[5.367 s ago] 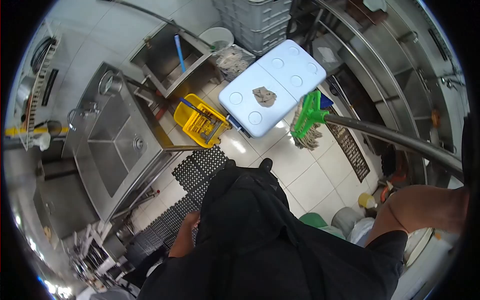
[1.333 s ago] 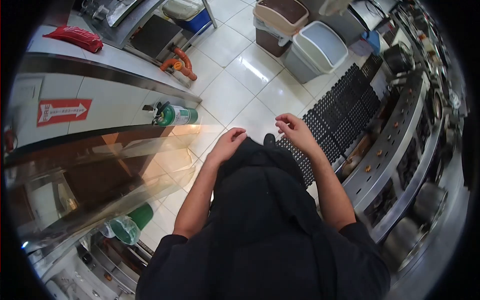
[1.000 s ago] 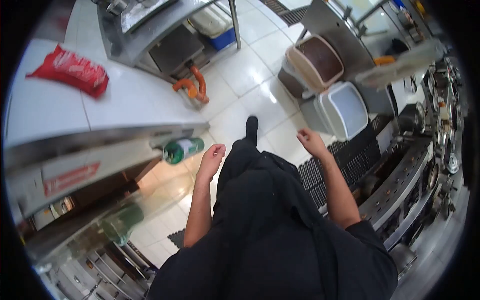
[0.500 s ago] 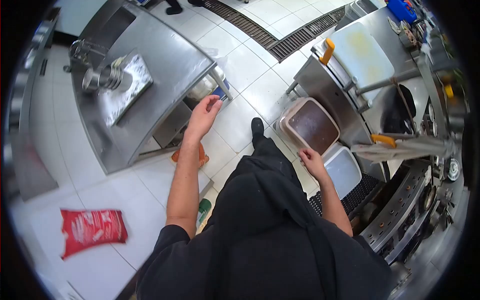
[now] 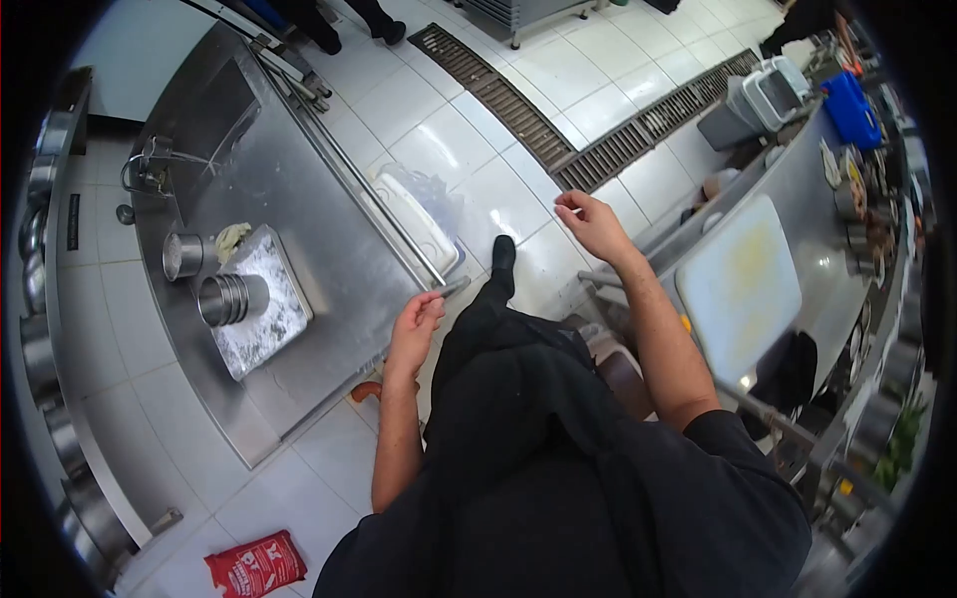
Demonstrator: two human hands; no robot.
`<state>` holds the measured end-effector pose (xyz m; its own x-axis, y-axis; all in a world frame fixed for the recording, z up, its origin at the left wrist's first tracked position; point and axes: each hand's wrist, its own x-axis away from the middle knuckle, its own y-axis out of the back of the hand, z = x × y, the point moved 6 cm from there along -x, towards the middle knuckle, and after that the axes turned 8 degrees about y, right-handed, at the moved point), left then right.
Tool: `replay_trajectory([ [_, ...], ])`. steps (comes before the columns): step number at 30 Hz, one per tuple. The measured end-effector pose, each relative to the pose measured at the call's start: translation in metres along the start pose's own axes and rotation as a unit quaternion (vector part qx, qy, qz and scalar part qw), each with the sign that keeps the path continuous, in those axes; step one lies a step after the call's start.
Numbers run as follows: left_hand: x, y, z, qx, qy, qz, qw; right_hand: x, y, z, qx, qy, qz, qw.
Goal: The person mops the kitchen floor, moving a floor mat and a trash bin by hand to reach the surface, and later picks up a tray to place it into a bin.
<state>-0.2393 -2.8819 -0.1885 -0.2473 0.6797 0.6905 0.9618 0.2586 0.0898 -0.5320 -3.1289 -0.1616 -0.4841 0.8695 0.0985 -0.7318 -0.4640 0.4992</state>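
Observation:
My left hand (image 5: 413, 337) hangs in the air by the near corner of a steel sink table (image 5: 344, 254). Its fingers are loosely bent and hold nothing. My right hand (image 5: 595, 227) is out in front over the tiled floor, fingers relaxed and slightly curled, also with nothing in it. The thing nearest to it is a steel counter with a white cutting board (image 5: 740, 284), stained yellow, lying on top. On the sink table a metal tray (image 5: 289, 324) dusted with white powder carries stacked steel cups (image 5: 227, 299). Another steel container (image 5: 182, 255) stands beside it.
A red printed packet (image 5: 257, 566) lies on the tiles at lower left. Floor drain grates (image 5: 498, 95) cross ahead. A person's legs and dark shoes (image 5: 392, 33) are at the top. A blue jerrycan (image 5: 850, 110) and grey bins (image 5: 743, 110) stand at right.
I have walked forward: the sink table, cutting board and red packet sit lower in view. My right hand has swung forward and up, while my left hand has dropped back.

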Motion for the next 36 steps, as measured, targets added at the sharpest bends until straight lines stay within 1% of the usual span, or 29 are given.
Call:
replay_trajectory([
  [1,-0.013,0.006,-0.009,0.009,0.003,-0.006,1.000,-0.021,0.009,-0.011,0.049,0.019,0.002,0.999],
  [2,-0.028,0.011,-0.017,0.017,0.007,-0.011,1.000,-0.035,0.019,-0.024,0.091,0.003,0.015,0.996],
  [4,-0.082,0.013,-0.057,0.017,0.018,-0.022,0.999,-0.056,0.036,-0.064,0.191,-0.043,0.037,0.980],
  [5,-0.108,0.011,-0.074,0.005,0.038,-0.027,0.999,-0.059,0.043,-0.089,0.171,-0.051,0.039,0.983],
  [6,-0.126,0.004,-0.084,-0.013,0.068,-0.029,0.997,-0.058,0.055,-0.097,0.146,-0.089,0.063,0.983],
  [9,-0.201,-0.037,-0.184,-0.149,-0.030,0.034,0.988,-0.056,0.095,-0.132,0.116,-0.154,0.071,0.979],
  [12,-0.258,-0.098,-0.303,-0.239,-0.127,0.054,0.961,-0.059,0.142,-0.170,0.110,-0.233,0.005,0.966],
  [15,-0.330,-0.164,-0.389,-0.269,-0.172,0.071,0.945,-0.077,0.183,-0.206,0.083,-0.284,-0.030,0.955],
  [16,-0.361,-0.183,-0.402,-0.282,-0.184,0.073,0.939,-0.087,0.194,-0.220,0.083,-0.290,-0.038,0.953],
  [17,-0.397,-0.197,-0.407,-0.303,-0.197,0.071,0.930,-0.102,0.205,-0.233,0.078,-0.294,-0.039,0.952],
  [19,-0.472,-0.215,-0.395,-0.344,-0.222,0.066,0.910,-0.131,0.231,-0.258,0.067,-0.303,-0.039,0.950],
  [20,-0.518,-0.211,-0.365,-0.353,-0.180,0.042,0.917,-0.147,0.246,-0.274,0.052,-0.306,-0.037,0.950],
  [21,-0.554,-0.195,-0.325,-0.364,-0.134,0.018,0.921,-0.161,0.260,-0.287,0.041,-0.307,-0.048,0.950],
  [22,-0.576,-0.179,-0.287,-0.460,-0.011,0.024,0.887,-0.180,0.278,-0.302,0.030,-0.308,-0.060,0.949],
  [23,-0.593,-0.164,-0.239,-0.397,0.097,0.060,0.911,-0.203,0.300,-0.318,0.024,-0.306,-0.072,0.949],
  [24,-0.601,-0.148,-0.201,-0.408,0.174,0.111,0.889,-0.220,0.318,-0.338,0.011,-0.296,-0.096,0.950],
  [25,-0.565,-0.163,-0.217,-0.430,0.245,0.155,0.855,-0.233,0.339,-0.361,-0.011,-0.304,-0.130,0.944],
  [26,-0.569,-0.148,-0.189,-0.460,0.123,0.279,0.834,-0.242,0.360,-0.381,-0.030,-0.311,-0.161,0.936],
  [27,-0.554,-0.146,-0.187,-0.487,0.141,0.291,0.811,-0.249,0.376,-0.403,-0.048,-0.317,-0.192,0.928],
  [28,-0.545,-0.151,-0.194,-0.505,0.193,0.271,0.797,-0.247,0.386,-0.442,-0.041,-0.321,-0.218,0.921],
  [30,-0.552,-0.170,-0.217,-0.503,0.288,0.211,0.787,-0.244,0.427,-0.444,-0.168,-0.413,-0.295,0.845],
  [31,-0.570,-0.180,-0.229,-0.503,0.310,0.194,0.783,-0.241,0.436,-0.447,-0.234,-0.458,-0.325,0.794],
  [33,-0.617,-0.206,-0.265,-0.513,0.311,0.192,0.777,-0.224,0.441,-0.467,-0.266,-0.451,-0.363,0.771],
  [34,-0.648,-0.228,-0.285,-0.517,0.310,0.193,0.775,-0.213,0.441,-0.479,-0.289,-0.465,-0.370,0.751],
  [36,-0.728,-0.273,-0.334,-0.523,0.281,0.189,0.782,-0.184,0.416,-0.483,-0.326,-0.496,-0.357,0.722],
])
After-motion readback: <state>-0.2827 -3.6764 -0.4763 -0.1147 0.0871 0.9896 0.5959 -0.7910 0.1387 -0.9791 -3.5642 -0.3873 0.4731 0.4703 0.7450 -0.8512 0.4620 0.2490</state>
